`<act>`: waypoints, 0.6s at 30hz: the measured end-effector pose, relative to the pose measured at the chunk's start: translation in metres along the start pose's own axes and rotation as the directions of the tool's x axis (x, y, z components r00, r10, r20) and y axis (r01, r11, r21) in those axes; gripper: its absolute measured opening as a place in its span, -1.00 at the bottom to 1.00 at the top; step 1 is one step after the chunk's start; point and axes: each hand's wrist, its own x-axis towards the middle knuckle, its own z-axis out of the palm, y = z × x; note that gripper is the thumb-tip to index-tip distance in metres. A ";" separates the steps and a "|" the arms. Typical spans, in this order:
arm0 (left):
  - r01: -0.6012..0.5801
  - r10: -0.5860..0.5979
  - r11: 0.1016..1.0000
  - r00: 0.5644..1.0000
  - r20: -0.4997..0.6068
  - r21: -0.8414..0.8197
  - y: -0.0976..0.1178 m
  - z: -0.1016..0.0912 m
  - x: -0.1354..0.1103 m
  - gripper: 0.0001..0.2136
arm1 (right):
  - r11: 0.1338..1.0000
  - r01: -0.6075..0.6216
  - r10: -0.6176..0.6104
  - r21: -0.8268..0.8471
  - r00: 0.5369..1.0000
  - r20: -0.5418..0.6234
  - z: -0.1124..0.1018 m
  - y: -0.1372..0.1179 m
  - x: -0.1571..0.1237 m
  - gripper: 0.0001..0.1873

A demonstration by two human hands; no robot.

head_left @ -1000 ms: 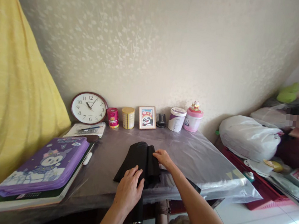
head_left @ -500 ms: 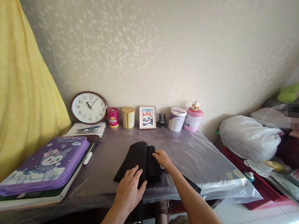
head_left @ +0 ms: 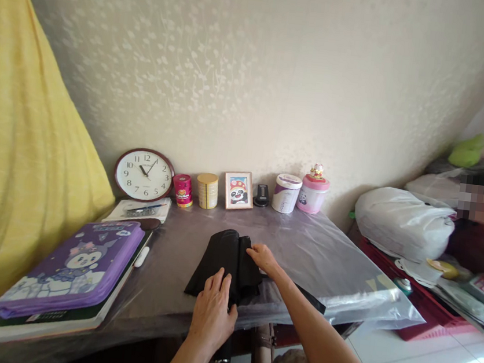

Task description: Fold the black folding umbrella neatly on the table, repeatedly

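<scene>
A black folding umbrella (head_left: 223, 255) lies collapsed on the table near its front edge, its loose fabric folds spread out. Its handle, with a wrist strap, juts over the edge toward me. My left hand (head_left: 214, 306) rests on the lower part of the umbrella, fingers stretched forward and thumb apart on the right side. With fingers bent together, my right hand (head_left: 263, 258) pinches a fold of the fabric on the right. Part of the canopy sticks out beyond my right forearm. The fingertips of my right hand are partly hidden.
A purple case (head_left: 78, 273) lies on books at the left, beside a yellow curtain (head_left: 13, 149). Along the wall stand a clock (head_left: 144, 174), tins, a picture frame (head_left: 238, 191) and tubs. White bags (head_left: 403, 220) and a person are at the right.
My left hand has shifted slightly to the right and toward me on the umbrella. My right hand stays at the same fold.
</scene>
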 end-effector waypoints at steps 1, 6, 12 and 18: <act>0.004 -0.004 1.000 1.000 0.001 0.004 0.000 0.000 0.000 -0.50 | 1.000 0.000 0.000 -0.002 1.000 0.000 0.000 0.000 0.000 -0.74; -0.006 0.006 1.000 1.000 0.002 -0.002 0.000 -0.001 0.001 -0.51 | 1.000 0.001 0.000 -0.008 1.000 0.001 -0.001 0.000 0.000 -0.75; -0.009 0.009 1.000 1.000 -0.012 0.000 -0.003 0.001 0.001 -0.50 | 1.000 0.006 -0.006 -0.017 1.000 -0.005 -0.002 0.000 0.000 -0.75; -0.013 0.013 1.000 1.000 -0.017 -0.001 -0.004 0.002 0.001 -0.50 | 0.999 0.008 -0.009 -0.033 1.000 -0.014 -0.002 0.001 0.000 -0.76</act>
